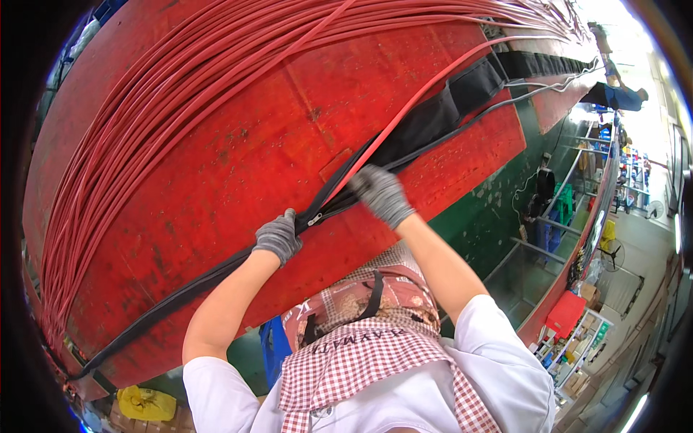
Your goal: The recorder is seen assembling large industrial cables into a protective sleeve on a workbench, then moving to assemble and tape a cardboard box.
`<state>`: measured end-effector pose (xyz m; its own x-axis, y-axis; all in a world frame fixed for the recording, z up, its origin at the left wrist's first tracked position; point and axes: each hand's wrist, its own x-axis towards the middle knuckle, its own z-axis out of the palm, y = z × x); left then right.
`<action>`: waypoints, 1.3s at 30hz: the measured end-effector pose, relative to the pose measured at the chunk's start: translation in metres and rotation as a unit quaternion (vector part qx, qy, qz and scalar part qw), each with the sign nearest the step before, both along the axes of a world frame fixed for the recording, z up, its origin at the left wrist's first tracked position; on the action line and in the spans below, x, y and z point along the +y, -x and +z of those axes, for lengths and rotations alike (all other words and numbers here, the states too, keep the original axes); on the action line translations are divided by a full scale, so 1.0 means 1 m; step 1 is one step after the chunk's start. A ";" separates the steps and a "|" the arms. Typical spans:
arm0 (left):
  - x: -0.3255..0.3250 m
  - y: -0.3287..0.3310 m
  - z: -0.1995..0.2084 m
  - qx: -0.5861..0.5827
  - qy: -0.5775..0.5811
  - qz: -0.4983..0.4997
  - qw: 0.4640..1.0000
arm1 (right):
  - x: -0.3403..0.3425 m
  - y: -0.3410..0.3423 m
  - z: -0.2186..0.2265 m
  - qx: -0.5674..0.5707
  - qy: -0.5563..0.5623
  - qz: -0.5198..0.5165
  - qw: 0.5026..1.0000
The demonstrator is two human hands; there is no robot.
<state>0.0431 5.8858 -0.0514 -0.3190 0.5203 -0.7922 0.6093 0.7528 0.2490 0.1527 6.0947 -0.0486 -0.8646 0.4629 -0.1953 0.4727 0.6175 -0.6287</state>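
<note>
A long black zippered cable sleeve (426, 119) runs across the red work table. One red cable (404, 121) enters its open part, where the flaps stand apart. My left hand (280, 238), in a grey knit glove, is closed around the sleeve just left of the metal zipper slider (315, 219). Left of that hand the sleeve is a narrow, closed strip. My right hand (381, 193), gloved alike, is at the sleeve's open part beside the red cable. Its bent fingers are blurred by motion, so their grip is unclear.
A thick bundle of red cables (209, 79) curves over the table's far side (238, 155). A grey cable (469, 119) lies along the sleeve. To the right are a metal frame (538, 249), a red box (567, 313) and a person (615, 96) farther off. A yellow bag (146, 403) sits lower left.
</note>
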 end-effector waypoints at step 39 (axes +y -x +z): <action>0.144 -0.065 -0.007 0.268 -0.112 0.126 0.948 | 0.474 -0.009 0.035 -0.277 -0.328 0.270 0.862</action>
<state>0.1079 6.0299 -0.0580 -0.7819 0.5093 -0.3594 0.5007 0.8566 0.1245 0.1618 6.5683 -0.0140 -0.8466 0.1909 -0.4967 0.1211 0.9781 0.1694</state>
